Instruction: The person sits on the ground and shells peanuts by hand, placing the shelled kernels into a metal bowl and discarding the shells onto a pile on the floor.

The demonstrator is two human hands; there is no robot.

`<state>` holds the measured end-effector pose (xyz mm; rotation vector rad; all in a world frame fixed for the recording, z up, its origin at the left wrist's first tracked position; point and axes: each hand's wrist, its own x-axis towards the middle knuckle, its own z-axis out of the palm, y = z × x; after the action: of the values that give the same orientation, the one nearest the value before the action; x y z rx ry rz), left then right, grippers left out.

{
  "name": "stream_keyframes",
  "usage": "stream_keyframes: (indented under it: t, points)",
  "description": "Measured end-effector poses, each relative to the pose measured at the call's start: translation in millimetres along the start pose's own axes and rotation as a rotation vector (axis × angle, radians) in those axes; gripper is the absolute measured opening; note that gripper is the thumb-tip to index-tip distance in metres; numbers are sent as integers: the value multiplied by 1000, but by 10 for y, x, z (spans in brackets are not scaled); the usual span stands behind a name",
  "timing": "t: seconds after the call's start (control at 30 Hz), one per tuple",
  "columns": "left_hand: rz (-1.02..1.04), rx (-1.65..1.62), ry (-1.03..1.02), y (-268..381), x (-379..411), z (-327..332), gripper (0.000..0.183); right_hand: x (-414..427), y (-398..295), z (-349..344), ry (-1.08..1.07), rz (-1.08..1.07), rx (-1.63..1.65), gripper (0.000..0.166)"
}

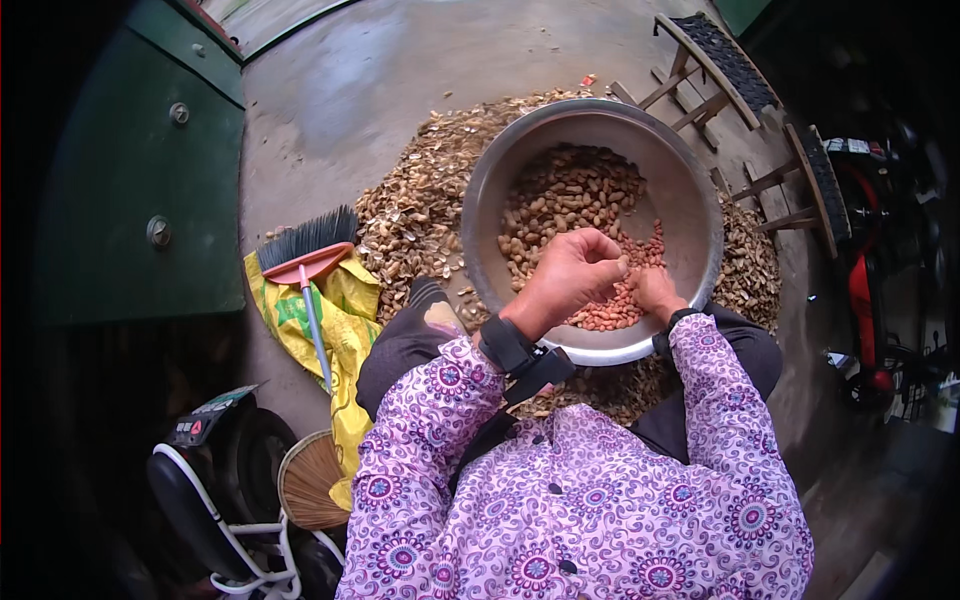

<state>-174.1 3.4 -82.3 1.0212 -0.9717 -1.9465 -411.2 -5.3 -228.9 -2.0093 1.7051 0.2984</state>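
Observation:
Before me a wide metal basin (682, 187) tilts between my knees. Unshelled peanuts (570, 184) are heaped along its far and left side. Red-skinned shelled peanut kernels (611, 311) lie in the near and right part. Over the basin my left hand (574, 270) bends its thumb and fingers together; whether something small is pinched there is unclear. Close beside its fingertips, low over the kernels, is my right hand (656, 291). Its fingertips are mostly hidden, so what they hold cannot be seen.
Peanut shells (420, 202) are piled around the basin. To the left, a broom (307, 270) rests on a yellow woven sack (352, 360). Wooden stools (697, 75) stand at the upper right. A green cabinet (150, 195) and a white-framed seat (247, 529) flank the left side.

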Motion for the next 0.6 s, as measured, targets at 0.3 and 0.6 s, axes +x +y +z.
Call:
stream_keyframes:
  t: [0.3,0.6]
  points:
    - [30,13,24,125,-62,-34,16,73,71,4,-47,169,-64,26]
    - [-40,-212,-36,53,56,13,19,-111,-177,-786,24,120,1039,24]
